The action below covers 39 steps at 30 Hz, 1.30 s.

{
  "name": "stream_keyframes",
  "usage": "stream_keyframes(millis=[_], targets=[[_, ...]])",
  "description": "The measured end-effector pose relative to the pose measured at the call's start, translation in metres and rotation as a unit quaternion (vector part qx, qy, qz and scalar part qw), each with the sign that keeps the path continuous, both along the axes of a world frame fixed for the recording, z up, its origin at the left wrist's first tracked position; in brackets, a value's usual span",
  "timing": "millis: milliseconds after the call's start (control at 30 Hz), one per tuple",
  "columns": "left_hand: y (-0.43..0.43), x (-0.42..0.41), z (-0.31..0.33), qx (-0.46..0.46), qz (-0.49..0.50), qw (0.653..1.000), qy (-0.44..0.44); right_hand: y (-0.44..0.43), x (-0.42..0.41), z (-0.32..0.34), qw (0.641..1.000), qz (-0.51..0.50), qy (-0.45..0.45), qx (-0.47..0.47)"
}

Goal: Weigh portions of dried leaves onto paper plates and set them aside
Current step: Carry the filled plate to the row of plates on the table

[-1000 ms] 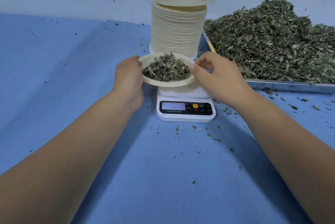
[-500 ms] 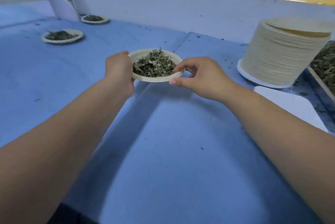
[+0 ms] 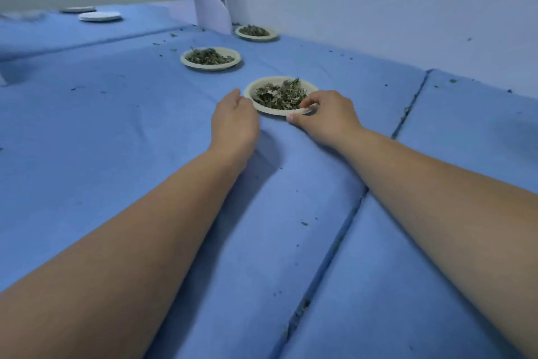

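Observation:
A paper plate [image 3: 291, 79] with a portion of dried leaves [image 3: 279, 95] sits low on the blue cloth, in the middle of the head view. My right hand [image 3: 327, 118] pinches its near right rim, fingers over the edge and thumb below it. My left hand [image 3: 235, 120] is curled against the plate's left rim; its fingertips are hidden behind the hand. Both forearms stretch far forward.
Two more leaf-filled plates stand in a row behind: one [image 3: 211, 66] to the back left, another [image 3: 256, 37] by the wall. Two white plates [image 3: 100, 16] lie far left. A seam [image 3: 349, 213] splits the blue cloth. Leaf crumbs are scattered about.
The plate of leaves went from the scale leftward across the table and down to the cloth beside the earlier portions. The scale, plate stack and leaf tray have left the view.

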<state>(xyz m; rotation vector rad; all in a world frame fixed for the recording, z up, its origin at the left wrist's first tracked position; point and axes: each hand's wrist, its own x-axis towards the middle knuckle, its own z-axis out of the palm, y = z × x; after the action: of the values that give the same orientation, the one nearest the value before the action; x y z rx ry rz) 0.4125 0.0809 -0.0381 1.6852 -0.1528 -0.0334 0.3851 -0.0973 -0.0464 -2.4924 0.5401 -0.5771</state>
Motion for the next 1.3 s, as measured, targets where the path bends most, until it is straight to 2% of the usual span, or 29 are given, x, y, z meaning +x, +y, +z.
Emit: stream_keyframes(millis=[200,367,533,700,933,1067,1200,1300], targets=[[-0.006,0.009,-0.006,0.056,-0.019,0.997,-0.04,-0.005,0.081,0.0,0.996,-0.074,0.045,-0.002],[-0.008,0.01,-0.007,0.087,-0.037,0.994,-0.059,-0.021,0.107,0.001,0.988,-0.14,0.063,0.014],[-0.009,0.003,-0.005,0.103,-0.046,0.992,-0.064,-0.016,0.085,0.0,0.994,-0.085,0.066,-0.02],[-0.026,-0.031,0.011,0.14,-0.099,0.971,-0.166,-0.008,0.011,0.011,0.999,-0.011,0.012,-0.034],[-0.082,-0.126,0.04,0.033,-0.186,0.971,-0.145,-0.018,-0.128,0.066,0.998,-0.009,-0.06,-0.015],[-0.122,-0.196,0.065,-0.043,-0.231,0.955,-0.18,-0.041,-0.219,0.095,0.994,-0.045,-0.095,-0.021],[-0.161,-0.262,0.075,-0.028,-0.286,0.929,-0.234,-0.064,-0.325,0.11,0.983,-0.108,-0.138,-0.058],[-0.189,-0.303,0.08,-0.014,-0.322,0.906,-0.273,-0.082,-0.4,0.105,0.977,-0.151,-0.132,-0.07]])
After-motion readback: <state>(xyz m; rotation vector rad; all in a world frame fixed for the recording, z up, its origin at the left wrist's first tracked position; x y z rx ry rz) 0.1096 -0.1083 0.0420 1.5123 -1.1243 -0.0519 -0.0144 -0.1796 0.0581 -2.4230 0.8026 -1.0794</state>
